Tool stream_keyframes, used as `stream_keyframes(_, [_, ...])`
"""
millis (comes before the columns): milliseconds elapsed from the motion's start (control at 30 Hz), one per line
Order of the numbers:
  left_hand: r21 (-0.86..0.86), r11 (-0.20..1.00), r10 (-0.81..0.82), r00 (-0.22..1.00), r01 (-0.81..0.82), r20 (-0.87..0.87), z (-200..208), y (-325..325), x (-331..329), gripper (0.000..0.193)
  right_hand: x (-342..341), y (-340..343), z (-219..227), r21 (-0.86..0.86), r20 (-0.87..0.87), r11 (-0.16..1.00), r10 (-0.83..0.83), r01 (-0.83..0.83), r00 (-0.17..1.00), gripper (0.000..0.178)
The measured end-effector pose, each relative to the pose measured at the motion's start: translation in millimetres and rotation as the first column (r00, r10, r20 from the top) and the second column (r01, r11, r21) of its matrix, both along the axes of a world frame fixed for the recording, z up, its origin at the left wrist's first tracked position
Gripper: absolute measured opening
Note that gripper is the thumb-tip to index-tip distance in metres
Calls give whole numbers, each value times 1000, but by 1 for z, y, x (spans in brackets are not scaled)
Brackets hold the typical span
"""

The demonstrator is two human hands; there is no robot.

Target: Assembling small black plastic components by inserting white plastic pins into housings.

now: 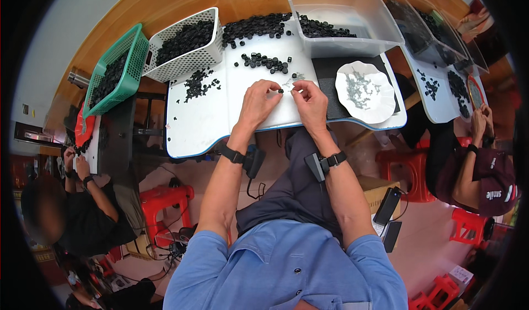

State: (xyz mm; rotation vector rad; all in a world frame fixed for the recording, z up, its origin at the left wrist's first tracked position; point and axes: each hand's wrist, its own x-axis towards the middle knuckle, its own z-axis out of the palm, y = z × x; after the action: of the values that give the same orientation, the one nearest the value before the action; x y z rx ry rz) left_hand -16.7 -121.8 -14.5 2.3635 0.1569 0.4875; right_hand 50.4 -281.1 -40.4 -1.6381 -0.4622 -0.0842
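Observation:
My left hand (259, 104) pinches a small black round cap (280, 91) between thumb and fingertips, just above the white tabletop (206, 120). Close by on its right, my right hand (311, 105) has thumb and finger pressed together; whatever they hold is too small to make out. Between and beyond the hands lie a few tiny clear-grey pieces (290, 81). Farther back is a loose group of black caps (264, 62). To the right, a white scalloped plate (384, 109) carries many tiny grey pieces.
Smaller black parts (198, 85) lie left, below a white basket (187, 62) and a green basket (119, 98), both filled with black parts. A heap of black caps (253, 28) and a clear plastic bin (352, 46) stand at the back. Co-workers sit left (82, 216) and right (468, 178).

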Motion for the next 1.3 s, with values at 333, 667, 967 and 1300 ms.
stream_keyframes(333, [-72,996,48,999,-47,12,1,-17,-4,23,-1,0,1,-21,5,998,63,-62,998,20])
stream_keyframes(667, [22,999,29,999,-30,30,-5,-19,-1,22,-3,1,0,-52,69,996,81,-78,994,20])
stream_keyframes(967, [15,1000,-8,999,7,52,-1,-21,-3,23,-2,1,0,-96,129,992,98,-86,987,17])
stream_keyframes(1300, [-107,992,63,998,-59,29,-3,-20,-7,21,-1,-2,10,-52,-75,989,137,-141,988,13])
